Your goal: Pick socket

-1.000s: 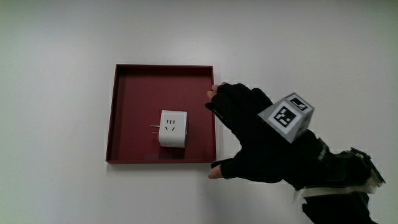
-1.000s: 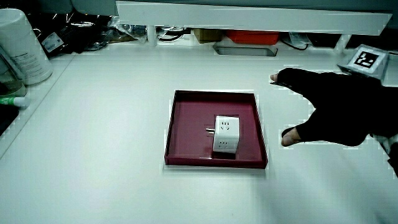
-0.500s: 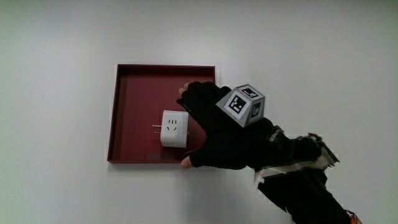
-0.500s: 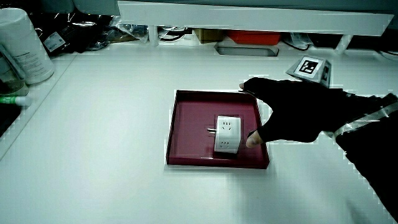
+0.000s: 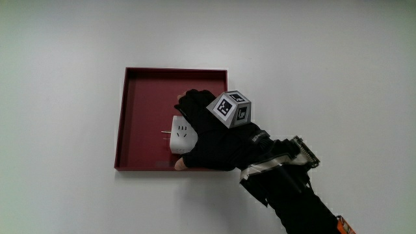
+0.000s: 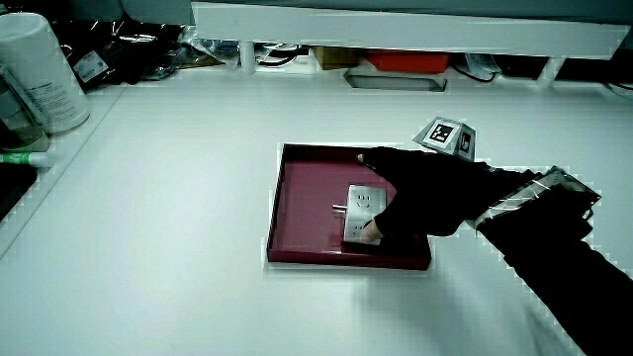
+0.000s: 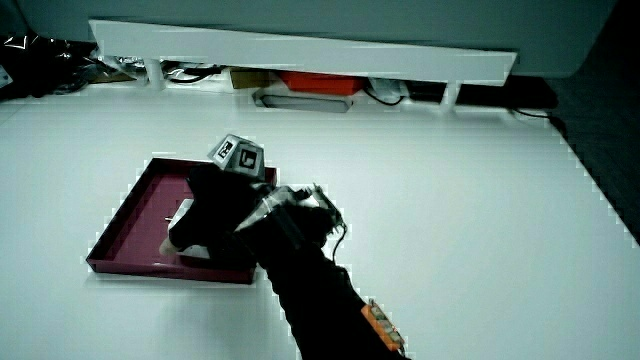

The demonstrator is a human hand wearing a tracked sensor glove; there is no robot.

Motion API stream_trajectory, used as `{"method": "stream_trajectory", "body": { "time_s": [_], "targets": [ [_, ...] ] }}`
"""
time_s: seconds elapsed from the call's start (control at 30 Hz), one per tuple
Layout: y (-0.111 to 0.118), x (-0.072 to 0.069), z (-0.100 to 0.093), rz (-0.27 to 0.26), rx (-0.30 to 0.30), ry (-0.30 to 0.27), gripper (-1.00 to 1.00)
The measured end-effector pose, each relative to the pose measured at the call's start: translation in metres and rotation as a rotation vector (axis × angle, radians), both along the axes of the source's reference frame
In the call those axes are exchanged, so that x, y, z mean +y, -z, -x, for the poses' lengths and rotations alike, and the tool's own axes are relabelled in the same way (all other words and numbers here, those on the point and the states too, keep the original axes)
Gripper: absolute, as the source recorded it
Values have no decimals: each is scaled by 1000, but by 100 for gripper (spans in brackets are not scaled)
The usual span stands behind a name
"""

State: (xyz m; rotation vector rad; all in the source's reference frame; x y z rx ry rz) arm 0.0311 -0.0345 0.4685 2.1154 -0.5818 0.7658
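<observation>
over the dark red tray (image 5: 130, 117), the gloved hand (image 5: 208, 133) sits on top of the white socket (image 5: 180, 133), the only one of the hands in view. its fingers (image 5: 185, 104) curl over the edge of the socket farther from the person, and the bare thumb tip (image 5: 180, 164) presses in at the nearer edge, so the grip looks closed around the block, though the socket is not lifted clear of the tray floor. in a side view the thumb (image 6: 372, 232) touches the socket's (image 6: 358, 210) lower face while the palm covers its upper part. the small patterned cube (image 5: 231, 108) rides on the back of the glove, tilted, and the dark-sleeved forearm (image 5: 286, 182) runs from the hand toward the person. two short metal pins (image 5: 165, 134) stick out of the socket's uncovered side, pointing across the bare tray floor. the tray lies flat on the white counter (image 5: 58, 78). in a side view a white cylindrical container (image 6: 40, 74) stands near the counter's edge, well apart from the tray (image 6: 297, 213).
</observation>
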Motion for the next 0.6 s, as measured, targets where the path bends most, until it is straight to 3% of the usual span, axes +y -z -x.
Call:
{"method": "stream_trajectory", "body": {
  "time_s": [0.23,0.4,0.6],
  "targets": [
    [-17,4,6,40,29,15,0],
    [-23,4,7,31,37,-2,0],
    [-23,2,6,12,30,-33,25]
  ]
}}
